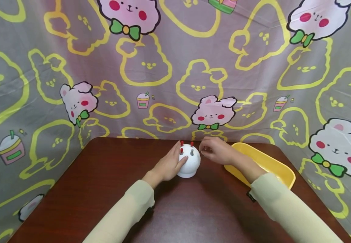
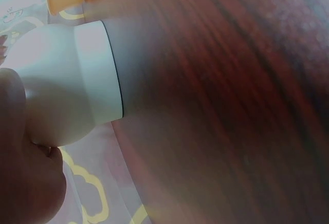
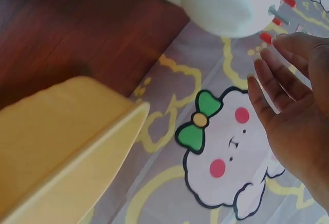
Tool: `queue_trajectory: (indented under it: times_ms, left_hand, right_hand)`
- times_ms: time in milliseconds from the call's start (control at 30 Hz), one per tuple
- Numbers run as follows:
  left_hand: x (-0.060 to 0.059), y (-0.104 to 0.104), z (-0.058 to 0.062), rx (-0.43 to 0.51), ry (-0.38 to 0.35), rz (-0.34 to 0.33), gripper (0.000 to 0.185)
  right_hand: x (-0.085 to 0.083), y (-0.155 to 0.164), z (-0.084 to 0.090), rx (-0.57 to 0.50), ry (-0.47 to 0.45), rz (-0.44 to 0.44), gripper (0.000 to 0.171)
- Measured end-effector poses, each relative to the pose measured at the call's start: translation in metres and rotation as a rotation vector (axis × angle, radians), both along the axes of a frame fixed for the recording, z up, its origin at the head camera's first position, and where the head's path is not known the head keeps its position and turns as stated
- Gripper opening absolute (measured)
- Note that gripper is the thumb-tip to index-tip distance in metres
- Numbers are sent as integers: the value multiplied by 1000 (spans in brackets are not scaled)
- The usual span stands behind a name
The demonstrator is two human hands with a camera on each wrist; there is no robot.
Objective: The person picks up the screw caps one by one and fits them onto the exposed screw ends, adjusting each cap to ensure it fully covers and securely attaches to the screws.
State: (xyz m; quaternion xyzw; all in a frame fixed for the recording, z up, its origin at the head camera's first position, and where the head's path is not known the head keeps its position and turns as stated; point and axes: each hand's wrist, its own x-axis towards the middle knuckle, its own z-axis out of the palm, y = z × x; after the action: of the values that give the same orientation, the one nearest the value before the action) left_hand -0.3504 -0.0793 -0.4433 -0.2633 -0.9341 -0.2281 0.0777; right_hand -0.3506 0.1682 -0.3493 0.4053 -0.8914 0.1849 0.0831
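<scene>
A white ball-shaped object with a flat round base stands upright on the table. Short posts stick out of its top: several in all, with red tips on three and one bare grey post. My left hand holds the ball from the left, thumb across its front and fingers along its side. Just right of the ball, my right hand hovers with loosely bent fingers. In the right wrist view its thumb and fingertips are close to a red tip, and nothing shows in the hand.
A yellow plastic tray stands at the right of the dark wooden table, partly behind my right forearm. A patterned cloth hangs around the table's back and sides.
</scene>
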Motion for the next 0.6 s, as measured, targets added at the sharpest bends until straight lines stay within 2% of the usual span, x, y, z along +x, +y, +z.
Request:
queue_trajectory:
  times_ms: [167, 433, 600]
  left_hand:
    - [1, 0, 1, -3, -14, 5, 80]
    - [1, 0, 2, 0, -13, 7, 80]
    - [1, 0, 2, 1, -12, 6, 80]
  right_hand:
    - [-4, 19, -1, 14, 4, -21, 3]
    - [-14, 49, -3, 12, 42, -54, 13]
    - [-17, 64, -4, 65, 8, -102, 12]
